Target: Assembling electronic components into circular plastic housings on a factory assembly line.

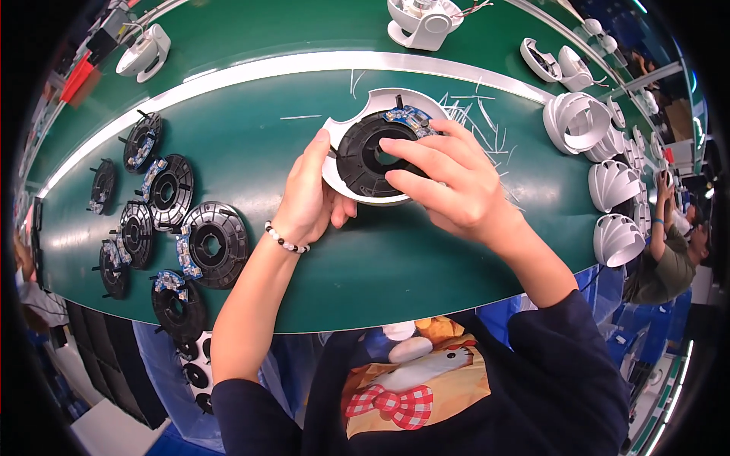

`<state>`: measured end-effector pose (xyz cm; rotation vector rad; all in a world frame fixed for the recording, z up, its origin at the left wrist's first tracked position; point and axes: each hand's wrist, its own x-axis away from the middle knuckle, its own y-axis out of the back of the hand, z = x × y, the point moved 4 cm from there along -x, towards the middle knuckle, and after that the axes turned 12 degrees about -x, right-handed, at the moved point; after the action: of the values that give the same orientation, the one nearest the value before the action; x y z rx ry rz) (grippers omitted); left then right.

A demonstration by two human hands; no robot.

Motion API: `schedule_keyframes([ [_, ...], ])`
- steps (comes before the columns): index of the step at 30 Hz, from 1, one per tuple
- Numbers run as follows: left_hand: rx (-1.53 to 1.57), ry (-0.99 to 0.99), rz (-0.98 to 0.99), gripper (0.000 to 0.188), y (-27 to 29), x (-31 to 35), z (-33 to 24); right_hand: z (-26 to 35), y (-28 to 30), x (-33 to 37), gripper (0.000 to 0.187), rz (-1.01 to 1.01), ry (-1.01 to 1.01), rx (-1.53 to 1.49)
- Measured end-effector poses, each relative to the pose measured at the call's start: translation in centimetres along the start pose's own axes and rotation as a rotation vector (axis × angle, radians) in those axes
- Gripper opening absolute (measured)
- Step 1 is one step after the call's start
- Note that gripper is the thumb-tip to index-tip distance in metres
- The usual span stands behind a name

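Observation:
In front of me, a white round plastic housing is raised over the green table, tilted. A black ring-shaped disc sits inside it, with a curved blue circuit board along its far edge. My left hand grips the housing's left rim, the thumb up along its side and the other fingers underneath. From the right, my right hand lies over the disc, its fingertips around the centre hole and on the board's right end. The right thumb is mostly hidden.
Several black discs with blue boards lie at left. Thin white strips are scattered beyond my right hand. White curved shells stand along the right edge. White assembled units stand past the pale rail. Another person sits at far right.

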<state>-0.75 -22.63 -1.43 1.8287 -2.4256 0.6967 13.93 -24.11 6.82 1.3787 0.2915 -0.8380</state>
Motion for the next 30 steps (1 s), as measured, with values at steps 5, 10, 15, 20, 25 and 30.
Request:
schedule_keyframes([
  [5,0.082,-0.061,-0.057,0.049,-0.2,0.0,0.0,0.1,-0.1,0.0,0.025,-0.034,0.021,0.016],
  [10,0.121,0.142,0.012,0.044,0.5,-0.1,0.6,-0.5,-0.9,0.9,0.033,-0.07,-0.037,-0.022],
  [15,0.248,0.298,0.137,0.043,0.1,0.1,1.2,-1.4,-1.2,0.4,0.038,-0.148,-0.1,-0.089],
  [20,0.327,0.359,0.078,0.042,-0.3,0.3,1.4,-1.4,-1.3,-0.3,0.037,-0.182,-0.173,-0.089],
  [25,0.444,0.314,0.241,0.042,-0.4,0.0,2.1,-1.1,-1.5,0.0,0.041,-0.304,-0.205,-0.154],
  [30,0.448,0.362,0.124,0.043,-1.0,0.3,1.9,-1.7,-1.4,-0.3,0.042,-0.255,-0.227,-0.166],
])
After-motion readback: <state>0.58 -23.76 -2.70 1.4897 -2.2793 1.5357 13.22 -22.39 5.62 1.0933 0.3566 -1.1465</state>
